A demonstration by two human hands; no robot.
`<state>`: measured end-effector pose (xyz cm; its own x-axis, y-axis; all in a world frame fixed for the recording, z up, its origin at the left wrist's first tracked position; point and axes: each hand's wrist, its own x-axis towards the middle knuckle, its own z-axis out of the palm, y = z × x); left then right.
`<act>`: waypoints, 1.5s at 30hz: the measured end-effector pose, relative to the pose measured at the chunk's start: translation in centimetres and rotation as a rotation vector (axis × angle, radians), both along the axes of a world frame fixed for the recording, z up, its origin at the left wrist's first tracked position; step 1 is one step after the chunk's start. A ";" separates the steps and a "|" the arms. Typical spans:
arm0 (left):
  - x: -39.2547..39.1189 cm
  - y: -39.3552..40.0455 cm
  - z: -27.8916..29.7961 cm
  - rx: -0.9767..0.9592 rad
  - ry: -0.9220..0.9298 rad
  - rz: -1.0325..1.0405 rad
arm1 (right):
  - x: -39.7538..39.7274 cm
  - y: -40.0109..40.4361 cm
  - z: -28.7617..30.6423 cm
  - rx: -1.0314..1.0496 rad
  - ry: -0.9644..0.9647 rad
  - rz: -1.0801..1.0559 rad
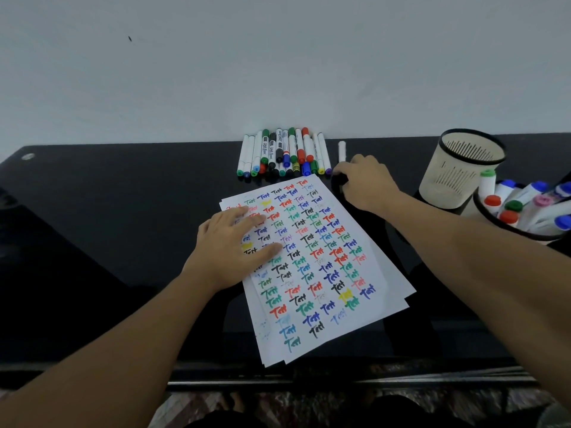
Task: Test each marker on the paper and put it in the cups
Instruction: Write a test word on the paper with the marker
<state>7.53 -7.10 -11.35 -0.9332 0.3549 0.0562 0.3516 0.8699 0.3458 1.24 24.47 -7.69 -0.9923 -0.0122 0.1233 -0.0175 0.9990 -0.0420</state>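
Note:
A stack of white paper (355, 307) covered in coloured "Test" marks lies on the black table. My left hand (230, 245) presses flat on its left part, fingers spread. Right of the paper's top corner, my right hand (366, 183) grips a white marker (341, 151) with a black cap; its white barrel sticks out beyond my fingers. A pile of several markers (284, 154) lies at the wall behind the paper. At the right stand two beige mesh cups: the farther cup (463, 168) looks empty, the nearer cup (491, 216) holds several markers.
The black glossy table (108, 227) runs to a white wall at the back. Its front edge (309, 381) lies near my body. The nearer cup is partly cut off by the right frame edge. My right forearm (479, 251) stretches beside the cups.

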 end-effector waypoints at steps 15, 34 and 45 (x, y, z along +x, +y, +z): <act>0.1 0.0 0.3 0.009 -0.006 -0.001 | 1.3 0.2 1.8 0.108 0.008 0.093; 0.1 0.0 0.2 0.014 -0.005 0.006 | 1.1 1.5 1.9 -0.150 -0.157 -0.103; 0.0 0.0 0.1 0.019 0.005 0.005 | 2.1 1.2 1.7 0.127 0.091 0.101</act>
